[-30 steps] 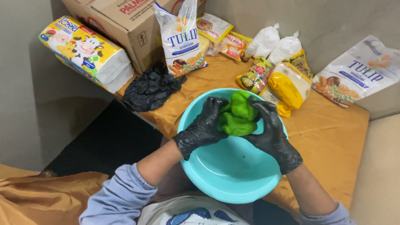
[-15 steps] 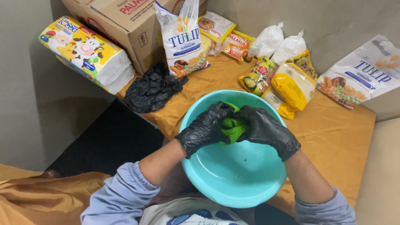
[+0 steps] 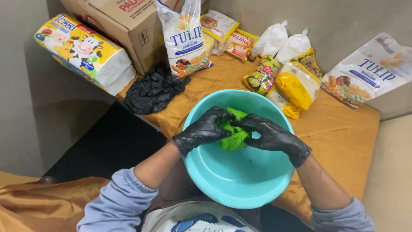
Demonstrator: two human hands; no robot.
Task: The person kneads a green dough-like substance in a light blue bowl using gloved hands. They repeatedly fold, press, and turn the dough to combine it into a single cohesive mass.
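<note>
Both hands in black gloves, working a lump of green dough (image 3: 233, 134) inside a teal plastic bowl (image 3: 240, 180). Left hand (image 3: 205, 129) has fingers curled over the dough's left side and top, pressing in; right hand (image 3: 269, 134) clamps it from the right w/ fingers bent round it — so both are grasping the same lump, none released. Dough sits up against the far wall of the bowl, held just off the bottom as far as I can tell.

Progress, judged from how it looks: colour is even green throughout, no dry flour or streaks showing, and the bowl's inside is nearly clean. The surface is creased and folded, not smooth, so kneading seems well along but not finished; shaping not begun.

Around it, on an orange cloth (image 3: 339, 137): a flour bag (image 3: 184, 38) standing behind the bowl, a second flour bag (image 3: 365, 71) lying flat at right, a yellow packet (image 3: 298, 88), two knotted white bags (image 3: 281, 41), crumpled black plastic (image 3: 150, 90) — plus a cardboard box (image 3: 124, 23).
</note>
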